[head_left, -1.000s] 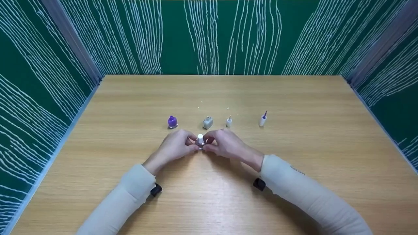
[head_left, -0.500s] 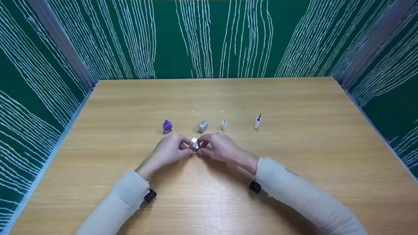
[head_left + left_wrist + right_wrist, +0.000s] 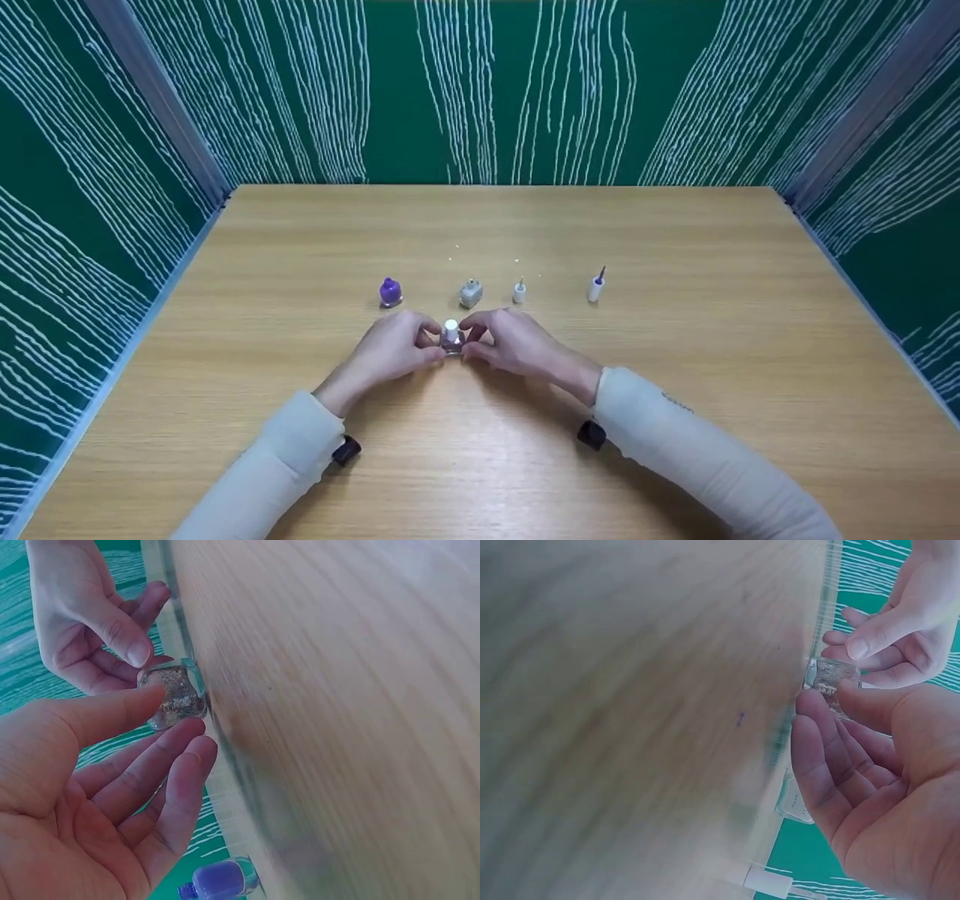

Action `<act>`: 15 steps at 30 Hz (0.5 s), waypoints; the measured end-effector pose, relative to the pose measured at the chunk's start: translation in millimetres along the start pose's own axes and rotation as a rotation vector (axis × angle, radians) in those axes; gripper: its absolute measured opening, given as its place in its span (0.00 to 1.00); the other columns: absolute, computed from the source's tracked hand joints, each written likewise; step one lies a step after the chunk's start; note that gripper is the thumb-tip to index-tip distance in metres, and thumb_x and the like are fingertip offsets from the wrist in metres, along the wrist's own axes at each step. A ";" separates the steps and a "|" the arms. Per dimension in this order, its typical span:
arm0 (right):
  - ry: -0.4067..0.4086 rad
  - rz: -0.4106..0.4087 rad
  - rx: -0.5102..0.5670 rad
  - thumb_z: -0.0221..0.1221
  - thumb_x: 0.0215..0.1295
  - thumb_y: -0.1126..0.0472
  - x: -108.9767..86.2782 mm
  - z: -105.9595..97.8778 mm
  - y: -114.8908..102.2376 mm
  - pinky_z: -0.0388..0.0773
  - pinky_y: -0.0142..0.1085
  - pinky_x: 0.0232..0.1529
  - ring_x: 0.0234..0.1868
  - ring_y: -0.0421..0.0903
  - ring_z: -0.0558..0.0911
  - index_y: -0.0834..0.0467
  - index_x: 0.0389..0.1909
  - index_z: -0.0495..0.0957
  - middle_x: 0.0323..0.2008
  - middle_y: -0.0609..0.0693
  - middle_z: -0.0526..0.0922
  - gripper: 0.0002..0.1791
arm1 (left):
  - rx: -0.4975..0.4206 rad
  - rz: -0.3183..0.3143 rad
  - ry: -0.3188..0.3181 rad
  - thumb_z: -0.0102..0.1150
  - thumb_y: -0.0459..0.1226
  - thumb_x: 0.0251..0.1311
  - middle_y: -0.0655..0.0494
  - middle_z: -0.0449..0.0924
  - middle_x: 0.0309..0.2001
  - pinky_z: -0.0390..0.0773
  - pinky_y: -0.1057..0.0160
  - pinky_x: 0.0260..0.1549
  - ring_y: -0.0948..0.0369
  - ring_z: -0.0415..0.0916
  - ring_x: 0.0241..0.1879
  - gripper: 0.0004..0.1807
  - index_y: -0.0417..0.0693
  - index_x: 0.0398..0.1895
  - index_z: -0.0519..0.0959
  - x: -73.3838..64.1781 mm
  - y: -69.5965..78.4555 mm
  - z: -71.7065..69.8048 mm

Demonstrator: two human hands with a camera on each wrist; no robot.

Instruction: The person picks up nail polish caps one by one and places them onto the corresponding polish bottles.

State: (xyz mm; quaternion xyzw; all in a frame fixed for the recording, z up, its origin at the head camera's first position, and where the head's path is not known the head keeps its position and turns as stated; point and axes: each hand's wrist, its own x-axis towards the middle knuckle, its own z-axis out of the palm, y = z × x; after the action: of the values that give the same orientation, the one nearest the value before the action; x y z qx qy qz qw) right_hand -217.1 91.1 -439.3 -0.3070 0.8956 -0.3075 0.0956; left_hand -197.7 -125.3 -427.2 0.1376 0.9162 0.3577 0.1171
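Observation:
A small clear nail polish bottle (image 3: 452, 345) with glittery contents and a white cap (image 3: 451, 327) stands upright on the table between both hands. My left hand (image 3: 391, 346) pinches its left side between thumb and fingers. From the other side my right hand (image 3: 516, 343) pinches it too. In the left wrist view the glitter bottle (image 3: 174, 696) shows under the left thumb; in the right wrist view the right thumb lies against the bottle (image 3: 831, 679). Beyond the hands stand an uncapped purple polish bottle (image 3: 390, 292) and an uncapped silvery polish bottle (image 3: 471, 294).
Two white caps stand brush-up on the table: a cap with a pale brush (image 3: 520, 292) and a cap with a purple brush (image 3: 596, 289). Several tiny white specks lie behind them. Green walls with white lines enclose the wooden table (image 3: 480, 217).
The head view has shifted slightly. Both hands keep their hold on the glitter bottle, and the other bottles and caps stay in place.

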 end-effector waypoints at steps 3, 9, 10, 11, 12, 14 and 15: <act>0.009 -0.037 -0.020 0.66 0.67 0.63 -0.7 -1.7 -1.2 0.81 0.34 0.38 0.39 0.43 0.86 0.63 0.56 0.81 0.42 0.51 0.89 0.18 | 0.027 0.013 0.029 0.74 0.35 0.56 0.56 0.87 0.34 0.82 0.59 0.38 0.62 0.84 0.33 0.20 0.38 0.52 0.83 -1.4 -2.0 -1.7; 0.023 -0.071 -0.051 0.66 0.67 0.64 -3.2 -5.8 -1.5 0.82 0.37 0.42 0.40 0.44 0.86 0.64 0.54 0.82 0.41 0.51 0.89 0.16 | 0.052 0.031 0.047 0.74 0.35 0.56 0.53 0.88 0.36 0.82 0.56 0.45 0.60 0.85 0.37 0.19 0.36 0.50 0.84 -2.3 -3.1 -2.7; 0.025 -0.072 -0.053 0.66 0.66 0.65 -3.9 -6.1 -0.8 0.82 0.38 0.44 0.41 0.45 0.87 0.64 0.54 0.82 0.41 0.52 0.89 0.16 | 0.049 0.032 0.043 0.74 0.34 0.56 0.53 0.88 0.36 0.82 0.56 0.44 0.60 0.85 0.37 0.19 0.36 0.50 0.83 -2.2 -2.6 -2.5; 0.026 -0.075 -0.054 0.66 0.66 0.65 -4.6 -6.4 -0.1 0.82 0.38 0.45 0.41 0.45 0.87 0.64 0.54 0.82 0.41 0.52 0.89 0.16 | 0.046 0.032 0.039 0.74 0.34 0.56 0.53 0.87 0.36 0.82 0.57 0.43 0.60 0.85 0.36 0.19 0.36 0.50 0.83 -2.1 -2.0 -2.3; 0.027 -0.077 -0.052 0.66 0.66 0.65 -5.5 -6.9 0.5 0.82 0.38 0.46 0.42 0.46 0.87 0.64 0.53 0.82 0.41 0.53 0.89 0.16 | 0.043 0.033 0.034 0.74 0.34 0.56 0.53 0.87 0.36 0.82 0.57 0.43 0.60 0.85 0.36 0.20 0.36 0.51 0.83 -2.0 -0.9 -2.3; 0.026 -0.081 -0.051 0.66 0.66 0.65 -7.3 -7.9 1.9 0.82 0.39 0.48 0.43 0.47 0.87 0.65 0.53 0.82 0.41 0.53 0.88 0.16 | 0.043 0.030 0.031 0.74 0.34 0.56 0.54 0.87 0.36 0.82 0.58 0.43 0.60 0.84 0.37 0.20 0.36 0.51 0.83 -1.9 0.9 -2.9; 0.024 -0.081 -0.049 0.66 0.66 0.65 -8.2 -8.4 2.7 0.82 0.40 0.48 0.44 0.47 0.87 0.65 0.54 0.81 0.41 0.54 0.88 0.16 | 0.041 0.029 0.030 0.74 0.34 0.56 0.54 0.87 0.36 0.82 0.58 0.43 0.60 0.84 0.37 0.20 0.36 0.51 0.83 -1.8 1.7 -3.3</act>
State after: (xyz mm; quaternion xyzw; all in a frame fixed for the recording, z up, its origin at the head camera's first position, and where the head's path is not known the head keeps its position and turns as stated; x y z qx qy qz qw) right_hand -215.0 101.8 -434.4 -0.3414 0.8908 -0.2928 0.0647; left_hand -196.8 -126.8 -423.5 0.1477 0.9228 0.3427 0.0955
